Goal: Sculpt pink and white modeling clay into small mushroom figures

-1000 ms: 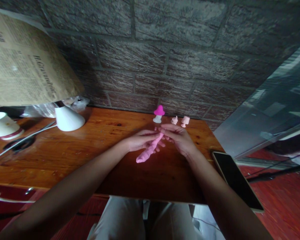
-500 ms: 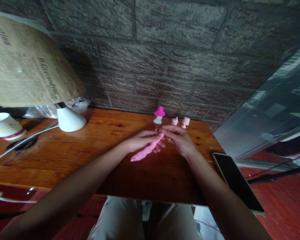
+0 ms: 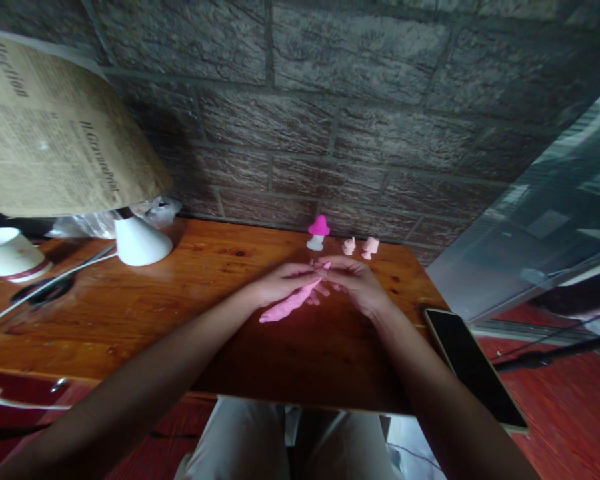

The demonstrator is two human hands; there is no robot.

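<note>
A long pink clay roll (image 3: 291, 302) slants from my fingertips down toward the wooden table (image 3: 155, 307). My left hand (image 3: 283, 283) grips its upper part with curled fingers. My right hand (image 3: 354, 282) pinches the roll's top end, fingertips meeting the left hand's. Behind my hands, near the brick wall, stand a small mushroom figure (image 3: 319, 232) with a magenta cap and two pale pink clay pieces (image 3: 349, 246) (image 3: 370, 247).
A white lamp base (image 3: 141, 241) with a newspaper-print shade (image 3: 55, 133) stands at the back left, with a cup (image 3: 7, 253), scissors (image 3: 43, 291) and a white cable (image 3: 40, 283) nearby. A dark phone (image 3: 473, 368) lies at the table's right edge. A glass pane (image 3: 530, 220) is on the right.
The free lower end of the pink roll has swung left and flatter. Both hands stayed almost in place at its top end.
</note>
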